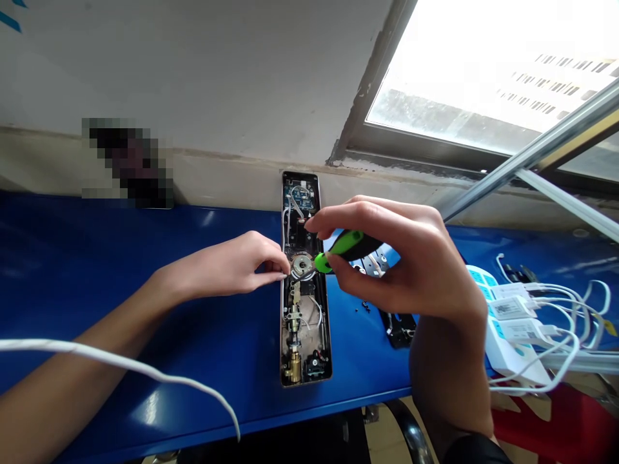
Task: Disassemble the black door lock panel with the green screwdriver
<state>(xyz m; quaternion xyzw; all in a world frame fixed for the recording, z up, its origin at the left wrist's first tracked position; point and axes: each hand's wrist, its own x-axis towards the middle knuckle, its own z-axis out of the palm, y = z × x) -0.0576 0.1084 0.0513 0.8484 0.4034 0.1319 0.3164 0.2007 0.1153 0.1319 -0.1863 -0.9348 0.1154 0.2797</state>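
A long, narrow door lock housing (306,293) lies open on the blue table, its inside facing up. It holds a circuit board (300,195) at the far end, a round metal part (302,265) in the middle and a brass-coloured mechanism (293,367) at the near end. My right hand (401,258) grips a green and black screwdriver (345,243), whose tip points down-left into the housing beside the round part. My left hand (258,264) pinches thumb and fingertips together at the housing's left edge; whatever lies between them is too small to make out.
Small dark screws (365,305) and a black plate (399,328) lie right of the housing. A white power strip (507,348) with plugged-in chargers and cables stands farther right. A white cable (145,367) hangs across the left foreground. Behind the table are a wall and window.
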